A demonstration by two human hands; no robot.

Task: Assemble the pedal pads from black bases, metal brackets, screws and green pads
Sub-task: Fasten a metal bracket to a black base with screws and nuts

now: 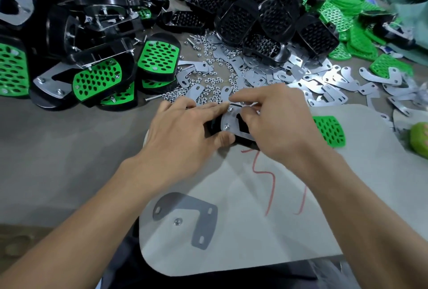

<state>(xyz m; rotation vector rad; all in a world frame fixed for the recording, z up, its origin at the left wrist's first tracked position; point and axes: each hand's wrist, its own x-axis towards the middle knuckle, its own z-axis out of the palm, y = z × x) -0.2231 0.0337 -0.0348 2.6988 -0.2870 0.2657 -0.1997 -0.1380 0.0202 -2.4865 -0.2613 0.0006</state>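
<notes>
Bracket (232, 120) sits on the black base (211, 127) dead centre, long axis running away from me, two screws (227, 126) along its left edge. Left hand (183, 126) grips the base, thumb on the near edge, forefinger laid toward the far corner. Right hand (278, 122) is nearer that corner, fingertips bunched in a pinch; probably a nut, too small to confirm. Loose nuts (208, 75) just beyond, spare brackets (324, 85) further right, green pad (330, 130) beside the right hand. I see nothing blocking.

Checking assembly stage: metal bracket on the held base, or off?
On: the bracket lies flat on the black base, two fasteners showing through it. Tightness: cannot tell.
</notes>
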